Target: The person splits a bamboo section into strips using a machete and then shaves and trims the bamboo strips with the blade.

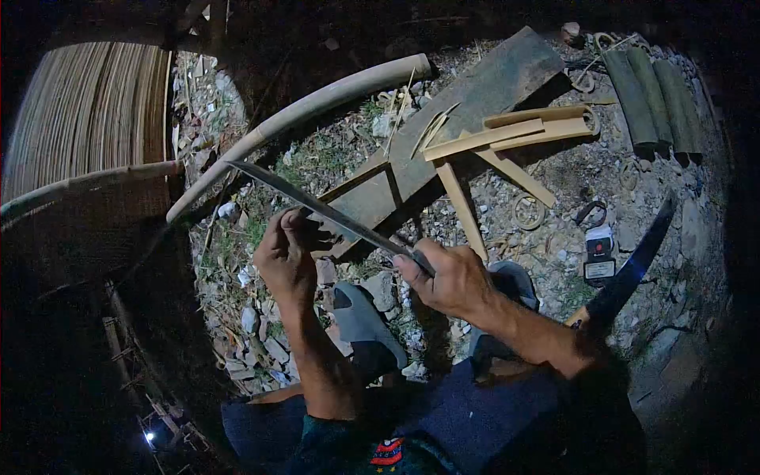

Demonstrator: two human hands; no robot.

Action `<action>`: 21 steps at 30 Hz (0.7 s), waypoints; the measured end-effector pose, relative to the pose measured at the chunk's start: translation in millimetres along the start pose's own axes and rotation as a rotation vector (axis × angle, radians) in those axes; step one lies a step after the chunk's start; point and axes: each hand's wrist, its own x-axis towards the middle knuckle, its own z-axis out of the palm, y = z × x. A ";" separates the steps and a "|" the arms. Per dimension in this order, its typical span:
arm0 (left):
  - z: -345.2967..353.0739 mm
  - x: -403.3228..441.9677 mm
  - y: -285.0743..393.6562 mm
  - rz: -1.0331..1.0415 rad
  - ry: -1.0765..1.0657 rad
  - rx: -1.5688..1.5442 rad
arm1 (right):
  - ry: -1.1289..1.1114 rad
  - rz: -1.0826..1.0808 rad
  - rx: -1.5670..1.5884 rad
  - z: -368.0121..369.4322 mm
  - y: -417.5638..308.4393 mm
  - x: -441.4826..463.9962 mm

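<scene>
My right hand point(451, 279) is closed around the handle end of a knife. The knife's long, narrow blade point(317, 207) slants up and left in front of me. Just below the blade, my left hand point(285, 257) has its fingers pinched together close to the metal. What the left fingers hold, if anything, is hidden, and I cannot tell whether they touch the blade. Beyond the knife lies a wooden plank point(443, 150) on the ground. Pale split bamboo pieces point(483, 142) rest on and against its right side, with thin slivers point(434, 131) beside them.
A machete point(633, 273) lies at the right, near a small black-and-white device point(599, 255). Green bamboo sections point(653, 99) lie at the upper right. A bamboo pole point(317, 107) curves across the back left, beside a slatted panel point(91, 111). My sandals point(368, 321) stand on stony ground.
</scene>
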 end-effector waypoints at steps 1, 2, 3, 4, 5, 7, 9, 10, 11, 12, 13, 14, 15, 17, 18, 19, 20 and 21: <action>-0.3 2.2 2.8 -0.040 0.022 -0.051 | 0.001 -0.003 0.003 -1.6 -2.7 0.2; -0.6 3.6 6.7 -0.037 0.022 -0.051 | -0.039 0.009 -0.027 -6.6 -6.0 -0.6; -0.9 1.3 11.5 0.011 0.018 -0.003 | -0.085 0.026 -0.060 -10.4 -6.4 -3.2; -0.5 -1.5 15.1 0.055 0.008 0.045 | -0.089 0.035 -0.061 -8.7 0.9 -6.6; -0.2 -1.2 14.4 0.054 0.004 0.042 | -0.064 0.044 -0.100 -4.0 12.3 -7.4; -1.5 -0.3 12.3 0.061 0.021 0.000 | -0.049 0.030 -0.144 -4.3 13.8 -2.6; -5.9 1.2 9.2 0.096 0.018 0.064 | -0.020 0.037 -0.145 -6.0 -2.3 -2.8; -6.8 1.8 8.0 0.122 0.021 0.123 | -0.055 0.017 -0.167 -10.0 -0.8 -5.1; -5.9 -2.3 7.4 0.110 0.014 0.126 | -0.064 0.028 -0.164 -9.6 7.3 -8.5; -2.2 -3.8 10.5 0.064 0.010 0.079 | -0.045 0.033 -0.181 -7.3 19.5 -8.7; 1.2 -1.2 15.9 0.028 0.019 0.024 | -0.020 0.021 -0.204 -5.7 28.0 -4.3; -0.2 0.2 20.3 -0.017 0.010 0.010 | -0.004 0.000 -0.222 -0.4 29.6 -2.8; -3.1 -0.7 18.5 -0.017 0.015 0.010 | -0.006 -0.005 -0.222 1.5 27.7 -7.3; -8.1 3.8 9.7 0.026 0.013 -0.010 | -0.045 0.020 -0.194 -1.5 11.0 -7.3; -7.2 1.9 3.3 0.081 0.046 0.075 | -0.008 -0.070 -0.219 -10.0 4.3 -7.1; -6.8 -3.2 3.6 0.065 0.037 0.081 | -0.019 -0.055 -0.215 -8.9 11.8 -10.1; -4.0 -4.0 8.1 0.072 0.030 0.115 | 0.003 -0.031 -0.224 -7.6 24.4 -8.6; -1.0 -1.6 12.4 0.089 0.038 0.141 | 0.029 -0.025 -0.239 -7.0 33.9 -4.4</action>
